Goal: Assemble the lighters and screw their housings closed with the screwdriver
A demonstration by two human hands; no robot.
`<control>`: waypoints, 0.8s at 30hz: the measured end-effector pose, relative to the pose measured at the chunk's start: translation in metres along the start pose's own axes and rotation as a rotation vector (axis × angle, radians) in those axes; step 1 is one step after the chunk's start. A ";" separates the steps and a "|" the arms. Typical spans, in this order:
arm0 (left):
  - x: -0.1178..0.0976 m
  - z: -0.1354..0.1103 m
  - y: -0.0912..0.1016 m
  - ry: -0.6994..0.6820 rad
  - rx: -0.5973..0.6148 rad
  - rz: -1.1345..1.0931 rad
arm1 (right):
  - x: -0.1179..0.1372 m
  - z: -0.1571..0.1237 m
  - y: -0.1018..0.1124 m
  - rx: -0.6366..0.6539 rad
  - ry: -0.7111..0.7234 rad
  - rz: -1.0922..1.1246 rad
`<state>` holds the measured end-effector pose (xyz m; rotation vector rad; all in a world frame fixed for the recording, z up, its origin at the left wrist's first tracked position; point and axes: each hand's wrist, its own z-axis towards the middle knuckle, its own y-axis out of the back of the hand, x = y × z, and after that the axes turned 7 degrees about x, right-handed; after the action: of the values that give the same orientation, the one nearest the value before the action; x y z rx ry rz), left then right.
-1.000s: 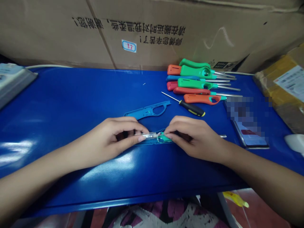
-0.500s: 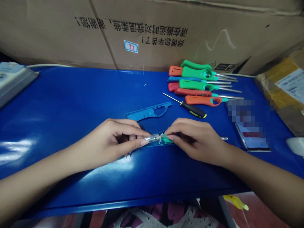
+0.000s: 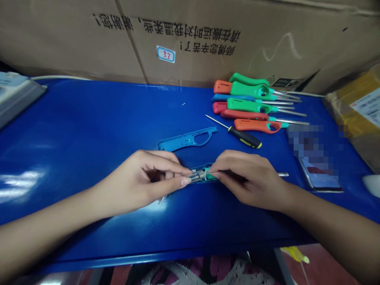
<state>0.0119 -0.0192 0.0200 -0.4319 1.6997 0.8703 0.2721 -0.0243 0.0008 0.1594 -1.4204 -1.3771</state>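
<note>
Between the thumb and fingers of my left hand (image 3: 156, 174) is a small clear fuel tank (image 3: 195, 177) with a metal valve end. My right hand (image 3: 251, 176) is closed, its thumb and fingertips pinching at the green inner part (image 3: 208, 174) beside the valve; the exact hold is hidden. Both parts lie over a blue lighter shell half (image 3: 204, 182), mostly covered by my hands. A metal tube's tip (image 3: 284, 174) pokes out beyond my right hand. The other blue shell half (image 3: 177, 141) lies just behind, its hollow side up.
A black and yellow screwdriver (image 3: 246, 137) and a small screw (image 3: 183, 104) lie behind my hands. Several lighters (image 3: 257, 126) are piled at the back right. A phone (image 3: 319, 176) rests to the right. A large cardboard box (image 3: 74, 47) stands along the back edge.
My left hand has brought the clear tank slightly right and lower, closer against the green part. My right hand keeps its pinch there. The whole view has shifted a little.
</note>
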 end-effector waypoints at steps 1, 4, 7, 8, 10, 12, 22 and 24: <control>0.000 0.000 0.000 0.001 0.001 -0.003 | 0.000 0.000 0.000 0.003 -0.001 -0.001; 0.001 0.000 -0.001 0.000 -0.010 -0.021 | 0.000 0.000 -0.001 0.000 -0.001 0.004; 0.003 0.000 -0.002 0.009 -0.018 -0.058 | 0.000 -0.001 -0.001 -0.005 -0.011 0.016; 0.003 0.000 -0.003 0.017 -0.018 -0.068 | 0.000 -0.001 -0.001 -0.006 -0.013 0.020; 0.004 0.000 -0.003 0.029 -0.016 -0.072 | 0.000 -0.001 -0.001 -0.008 -0.015 0.029; 0.003 0.000 -0.003 0.019 -0.018 -0.065 | 0.000 -0.001 -0.001 -0.008 -0.020 0.036; 0.004 -0.001 -0.003 -0.057 -0.070 0.081 | 0.006 0.002 0.001 -0.046 -0.120 0.067; 0.006 -0.002 -0.003 -0.100 -0.076 0.145 | 0.008 0.003 0.002 -0.052 -0.146 0.091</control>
<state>0.0107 -0.0216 0.0133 -0.3134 1.6250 1.0480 0.2680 -0.0279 0.0080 -0.0401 -1.4915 -1.3710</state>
